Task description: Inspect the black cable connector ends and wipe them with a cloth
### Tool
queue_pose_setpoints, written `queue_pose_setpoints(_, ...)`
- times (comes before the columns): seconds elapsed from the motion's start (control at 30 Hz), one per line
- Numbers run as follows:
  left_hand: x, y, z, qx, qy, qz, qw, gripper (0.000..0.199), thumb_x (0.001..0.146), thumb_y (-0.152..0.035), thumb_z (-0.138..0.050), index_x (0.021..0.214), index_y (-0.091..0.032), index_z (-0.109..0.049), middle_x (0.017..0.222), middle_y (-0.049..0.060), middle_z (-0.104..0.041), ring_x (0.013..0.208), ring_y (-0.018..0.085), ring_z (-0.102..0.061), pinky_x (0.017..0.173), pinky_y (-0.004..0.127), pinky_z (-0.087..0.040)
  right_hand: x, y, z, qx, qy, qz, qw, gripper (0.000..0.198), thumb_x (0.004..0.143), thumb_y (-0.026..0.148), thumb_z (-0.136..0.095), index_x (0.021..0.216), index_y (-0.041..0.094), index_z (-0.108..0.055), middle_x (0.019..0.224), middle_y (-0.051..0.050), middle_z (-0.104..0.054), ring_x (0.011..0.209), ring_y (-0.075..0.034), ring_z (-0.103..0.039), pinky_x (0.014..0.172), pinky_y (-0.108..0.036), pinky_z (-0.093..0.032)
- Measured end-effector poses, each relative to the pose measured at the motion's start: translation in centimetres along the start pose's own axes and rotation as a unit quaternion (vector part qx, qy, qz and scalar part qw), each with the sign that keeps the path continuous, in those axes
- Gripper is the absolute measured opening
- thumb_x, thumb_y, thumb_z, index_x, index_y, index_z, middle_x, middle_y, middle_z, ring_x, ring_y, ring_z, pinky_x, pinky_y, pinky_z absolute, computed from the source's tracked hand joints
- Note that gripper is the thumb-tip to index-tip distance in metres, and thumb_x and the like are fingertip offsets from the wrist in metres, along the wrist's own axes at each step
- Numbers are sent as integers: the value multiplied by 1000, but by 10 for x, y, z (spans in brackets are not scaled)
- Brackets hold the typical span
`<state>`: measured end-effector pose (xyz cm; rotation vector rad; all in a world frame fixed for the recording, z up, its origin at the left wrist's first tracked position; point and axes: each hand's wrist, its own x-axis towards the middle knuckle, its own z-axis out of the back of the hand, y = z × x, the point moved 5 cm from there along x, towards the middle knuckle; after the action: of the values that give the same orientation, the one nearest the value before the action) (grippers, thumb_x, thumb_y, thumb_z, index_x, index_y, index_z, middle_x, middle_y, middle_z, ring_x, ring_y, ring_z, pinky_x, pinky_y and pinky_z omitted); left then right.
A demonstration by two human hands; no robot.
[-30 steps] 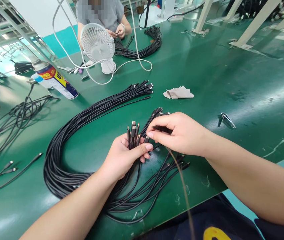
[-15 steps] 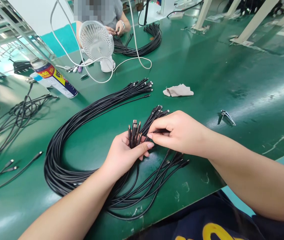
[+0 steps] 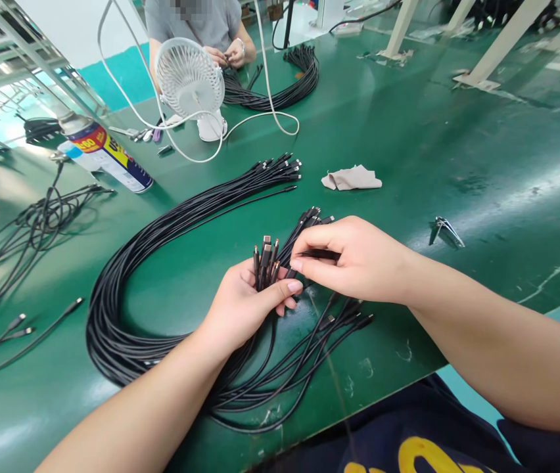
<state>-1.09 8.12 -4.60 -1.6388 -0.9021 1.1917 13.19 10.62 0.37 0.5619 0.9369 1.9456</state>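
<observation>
My left hand [image 3: 240, 299] is closed around several black USB cables [image 3: 266, 257], their metal-tipped plugs standing up above the fingers. Beside it, my right hand [image 3: 353, 259] pinches a thin dark pointed tool [image 3: 323, 254] that looks like tweezers. The tool's tip and my right fingertips are at the left thumb and the held plugs; the exact contact is hidden. A large bundle of black cables [image 3: 112, 289] curves across the table around my left arm. More loose cable ends [image 3: 353, 315] lie below my right hand.
On the green table [image 3: 408, 151] lie a crumpled cloth [image 3: 351, 178] and a nail clipper [image 3: 447, 231]. A spray can [image 3: 112, 154], a white fan [image 3: 190, 75] with its cord, and tangled cables [image 3: 38, 223] are to the left. Across the table a person [image 3: 196, 29] handles another cable bundle [image 3: 284, 95].
My right hand has shifted very slightly, and more of the dark tool shows between its fingers. My left hand and the cables stay almost where they were.
</observation>
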Motion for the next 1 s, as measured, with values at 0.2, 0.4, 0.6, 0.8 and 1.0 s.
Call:
queue_pose_setpoints(0.2,1,1,0,15,-8,1,1000,26,62,-16,-82,76,-13,-61,52,-4,-66,45,8,-59,44,15,-48,-1,2,-2,23,23,5,999,15,83,19,-55,79,16,-69,71,-1,-68,61,-11,-57,57,-23,-43)
queue_pose_setpoints(0.4,0,-3,-2,39,-18,-2,999,26,62,-14,-82,74,-13,-59,51,-4,-65,45,8,-59,43,15,-47,-1,2,-1,-34,8,36,999,11,78,18,-59,72,15,-68,58,2,-60,52,-9,-49,49,-21,-36)
queue_pose_setpoints(0.6,-2,0,-1,19,-19,10,1000,28,63,-19,-83,75,-13,-59,53,-3,-67,47,9,-61,46,17,-50,-3,8,11,-54,-64,61,995,10,77,14,-56,70,15,-62,56,4,-56,50,-7,-43,50,-21,-33)
queue_pose_setpoints(0.8,-2,3,1,-6,-19,17,1000,27,66,-25,-81,78,-14,-60,61,1,-70,55,13,-66,52,22,-54,-3,1,16,-78,-101,32,991,18,83,23,-56,66,17,-56,57,3,-52,52,-9,-42,51,-23,-33)
queue_pose_setpoints(1.0,0,3,0,-37,-23,20,999,29,63,-24,-83,75,-13,-59,62,2,-70,58,15,-68,54,23,-54,-3,-3,17,-51,-122,31,991,17,85,18,-54,96,17,-67,76,-2,-67,64,-12,-57,60,-24,-42)
